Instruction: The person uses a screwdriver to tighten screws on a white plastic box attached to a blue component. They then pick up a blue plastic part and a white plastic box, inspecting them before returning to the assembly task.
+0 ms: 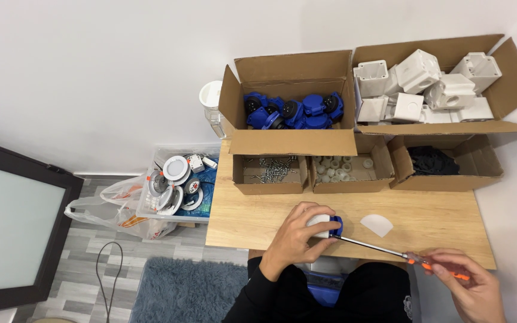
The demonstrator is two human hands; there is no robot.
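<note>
1. Far left, beside the table, a clear plastic bin of round white and grey light fittings [178, 182] stands on the floor against a crumpled plastic bag; neither hand is near it
2. On the light wooden table [252, 224], the left hand [297, 236] is cupped over a small white housing with a blue socket insert [328, 225], its fingers curled closed around the white body and pinning it to the tabletop near the front edge
3. A long screwdriver with a slim steel shaft and orange-and-clear handle [390, 250] runs from that piece out to the right; its tip meets the blue part, though the screw itself is too small to make out
4. The right hand [471, 284] grips the orange handle, fingers wrapped shut around it, low at the right edge of view
5. Doing this well, as I judge it: keep the shaft in line with the screw, press the housing firmly down so it cannot spin, and turn without letting the tip ride out
6. Behind, in the back rows: open cardboard boxes of blue inserts [291, 110], metal screws [270, 168], white plastic rings [336, 167], white square housings [432, 87] and black parts [432, 160]
7. A flat white semicircular piece [376, 224] lies just right of the held part
</note>
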